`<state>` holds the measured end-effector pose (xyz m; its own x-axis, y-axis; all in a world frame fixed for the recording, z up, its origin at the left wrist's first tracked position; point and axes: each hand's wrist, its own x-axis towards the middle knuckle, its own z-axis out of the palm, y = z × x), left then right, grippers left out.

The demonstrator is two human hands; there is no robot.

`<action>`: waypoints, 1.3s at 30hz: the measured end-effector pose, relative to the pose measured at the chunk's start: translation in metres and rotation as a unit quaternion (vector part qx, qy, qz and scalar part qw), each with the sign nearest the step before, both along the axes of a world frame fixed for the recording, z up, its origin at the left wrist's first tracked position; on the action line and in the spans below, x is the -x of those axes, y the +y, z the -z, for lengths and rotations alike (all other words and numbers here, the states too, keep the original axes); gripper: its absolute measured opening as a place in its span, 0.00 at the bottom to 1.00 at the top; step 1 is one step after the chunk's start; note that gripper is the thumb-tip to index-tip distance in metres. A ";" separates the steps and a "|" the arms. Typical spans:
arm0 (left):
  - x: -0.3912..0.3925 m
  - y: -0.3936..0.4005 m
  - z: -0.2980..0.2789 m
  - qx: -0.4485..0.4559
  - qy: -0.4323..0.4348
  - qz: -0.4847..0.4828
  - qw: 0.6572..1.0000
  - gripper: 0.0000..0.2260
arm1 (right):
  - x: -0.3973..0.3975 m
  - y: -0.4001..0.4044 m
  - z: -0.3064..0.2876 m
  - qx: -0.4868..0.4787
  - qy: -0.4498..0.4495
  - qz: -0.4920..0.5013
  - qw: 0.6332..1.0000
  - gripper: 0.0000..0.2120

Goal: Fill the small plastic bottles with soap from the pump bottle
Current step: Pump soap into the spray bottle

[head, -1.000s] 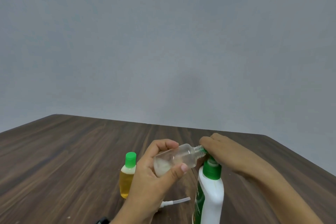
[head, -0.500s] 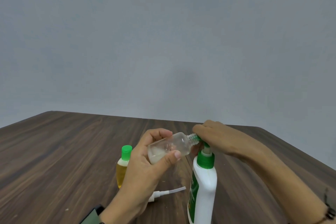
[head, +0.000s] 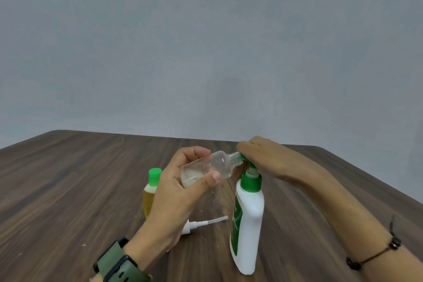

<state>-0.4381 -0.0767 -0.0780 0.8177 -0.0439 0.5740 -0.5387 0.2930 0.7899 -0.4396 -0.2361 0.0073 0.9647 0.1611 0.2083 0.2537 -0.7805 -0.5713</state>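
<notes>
No text can be read anywhere. The pump bottle point(head: 248, 220) carries a green label on its nine o'clock side, but its lettering is too blurred to make out.

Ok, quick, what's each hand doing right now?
Left hand: holds the clear small bottle, tilted, neck at the pump spout.
Right hand: fingers curled over the pump head of the white pump bottle.
</notes>
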 end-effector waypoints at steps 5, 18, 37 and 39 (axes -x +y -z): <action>0.000 -0.001 -0.005 0.001 -0.011 0.013 1.000 0.14 | -0.001 -0.004 -0.004 0.020 -0.003 -0.005 1.000 0.20; 0.000 0.005 0.012 -0.005 0.003 -0.010 1.000 0.14 | -0.007 0.000 0.017 -0.016 0.001 -0.006 1.000 0.20; 0.000 -0.002 0.005 0.011 -0.004 0.002 1.000 0.16 | 0.000 -0.001 -0.002 0.067 0.010 0.020 0.997 0.18; -0.001 -0.004 0.002 0.008 -0.011 0.004 1.000 0.15 | 0.000 -0.003 -0.001 0.077 -0.002 0.022 0.997 0.18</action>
<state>-0.4370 -0.0803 -0.0800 0.8049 -0.0421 0.5919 -0.5527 0.3096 0.7737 -0.4395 -0.2389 0.0085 0.9707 0.1497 0.1877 0.2197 -0.8692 -0.4429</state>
